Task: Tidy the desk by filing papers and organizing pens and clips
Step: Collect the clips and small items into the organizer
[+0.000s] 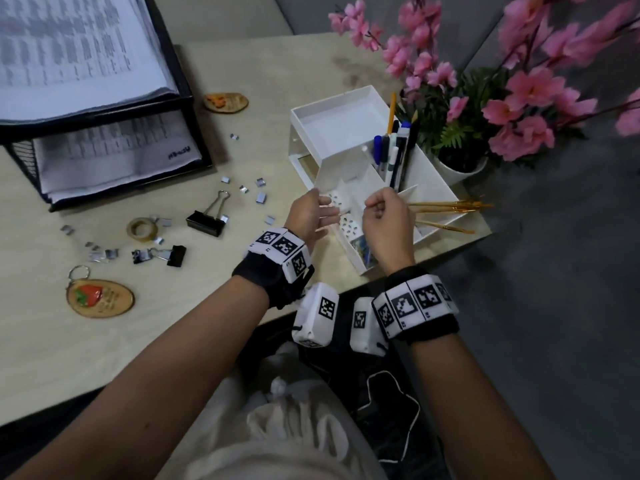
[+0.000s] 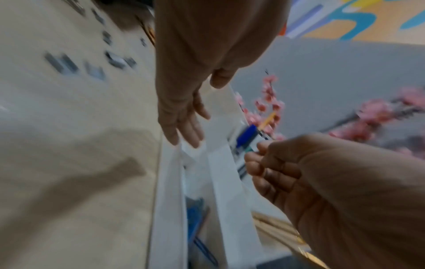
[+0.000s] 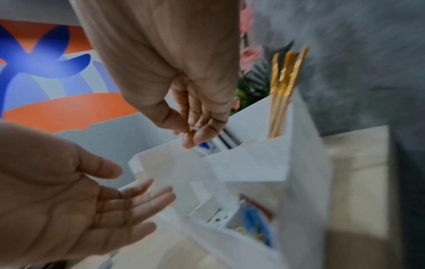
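A white desk organizer (image 1: 434,188) stands at the right end of the desk (image 1: 52,334), near its front edge, and both hands are over it. Its tall rear slot holds upright pens (image 1: 391,157); a low side compartment holds gold-handled paintbrushes (image 1: 450,206) lying with their tips past the rim. The left hand (image 1: 311,216) hovers at the organizer's near left wall, palm turned inward, fingers straight and spread, holding nothing. The right hand (image 1: 388,220) is just beside it over the middle compartments, fingers curled with thumb and forefinger pressed together; whether something tiny sits in that pinch I cannot tell, as the wrist views are blurred.

To the left on the desk, small silver clips (image 1: 261,196) lie scattered, apart from each other. Among them sit a large black binder clip (image 1: 206,221), a smaller black binder clip (image 1: 176,255), and a roll of tape (image 1: 141,229). Further left a black two-tier paper tray (image 1: 187,109) holds stacked printed sheets on both levels. A strawberry keychain (image 1: 100,297) lies near the front edge, and a second wooden tag (image 1: 225,102) rests beside the tray. Behind the organizer stands a white pot of pink flowers (image 1: 519,91).
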